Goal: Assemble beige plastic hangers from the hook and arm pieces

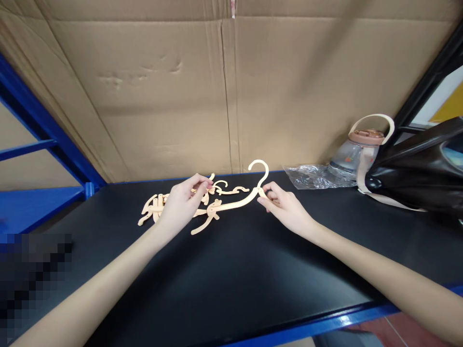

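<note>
A cream folding plastic hanger (231,202) lies partly raised over the black shelf top (231,279), its hook curving up at the back. My right hand (284,205) pinches the hanger at the base of the hook. My left hand (184,200) has its fingers closed on a piece of hanger near the pile's middle. Several more cream hangers (154,209) lie in a loose pile under and beside my left hand.
A cardboard sheet (231,91) stands as a wall behind the shelf. At the back right lie a crumpled clear plastic bag (313,176), a water bottle with a pink lid and strap (356,149) and a black bag (419,173). Blue shelf frame (43,130) runs on the left.
</note>
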`<state>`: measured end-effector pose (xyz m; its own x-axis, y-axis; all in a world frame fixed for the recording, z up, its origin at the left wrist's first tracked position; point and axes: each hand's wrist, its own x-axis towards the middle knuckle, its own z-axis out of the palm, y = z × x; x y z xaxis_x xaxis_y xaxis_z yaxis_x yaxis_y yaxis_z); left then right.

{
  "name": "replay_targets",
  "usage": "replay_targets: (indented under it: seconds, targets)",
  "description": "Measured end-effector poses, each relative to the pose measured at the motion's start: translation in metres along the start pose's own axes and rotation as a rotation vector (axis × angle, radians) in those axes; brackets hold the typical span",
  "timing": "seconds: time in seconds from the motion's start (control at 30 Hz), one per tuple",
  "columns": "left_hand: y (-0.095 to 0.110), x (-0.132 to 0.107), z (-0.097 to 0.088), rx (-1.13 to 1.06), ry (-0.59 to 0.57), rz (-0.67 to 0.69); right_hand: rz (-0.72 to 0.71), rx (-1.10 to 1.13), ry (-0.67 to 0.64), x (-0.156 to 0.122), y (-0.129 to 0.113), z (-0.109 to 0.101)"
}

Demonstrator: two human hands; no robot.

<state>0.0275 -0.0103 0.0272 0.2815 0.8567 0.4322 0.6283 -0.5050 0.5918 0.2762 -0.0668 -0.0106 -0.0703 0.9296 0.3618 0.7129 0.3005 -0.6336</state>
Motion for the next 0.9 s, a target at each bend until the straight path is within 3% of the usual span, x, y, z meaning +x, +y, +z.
replay_targets:
  seconds: [0.2,0.4,0.63,0.77,0.9]
  targets:
    - [-0.021,0.009,-0.002,0.086,-0.011,0.047,0.038,-0.03,-0.057,-0.001,-0.002,-0.002]
    - [-0.015,0.006,0.001,0.263,-0.106,0.047,0.067,-0.116,-0.075,0.0,-0.009,-0.006]
    - [-0.019,0.001,0.013,0.326,-0.15,0.166,-0.009,-0.203,-0.055,0.001,-0.005,-0.008]
    - [-0.027,0.002,0.016,0.332,-0.144,0.271,-0.09,-0.074,-0.152,0.002,0.0,-0.011]
    - [-0.032,0.009,0.014,0.399,-0.157,0.257,-0.106,0.067,-0.316,0.004,-0.001,-0.021]
